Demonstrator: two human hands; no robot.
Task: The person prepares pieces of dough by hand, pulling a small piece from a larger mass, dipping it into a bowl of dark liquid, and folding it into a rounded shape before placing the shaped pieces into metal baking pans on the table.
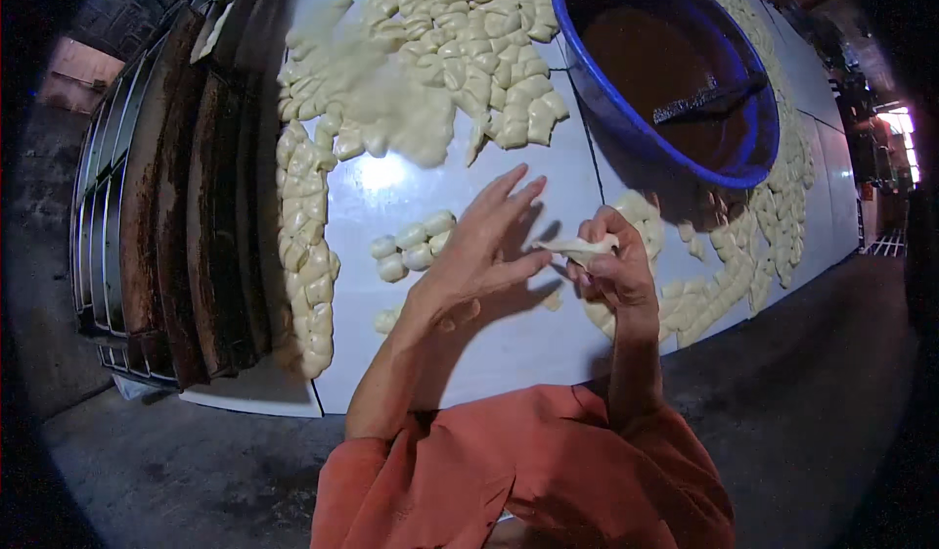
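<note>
My right hand pinches a small piece of pale dough, whose thin end points to the left. My left hand is open just beside it, fingers stretched and apart, the thumb close to the dough's tip. I cannot tell whether the thumb touches it. Next to my left wrist lies a small cluster of rounded dough pieces on the white tabletop. Many flattened, glossy dough pieces cover the table beyond my hands.
A large blue basin with brown contents and a dark flat tool stands at the far right. More dough strips line the left side, and others the right front edge. Weathered brown boards stand at the left in a metal rack.
</note>
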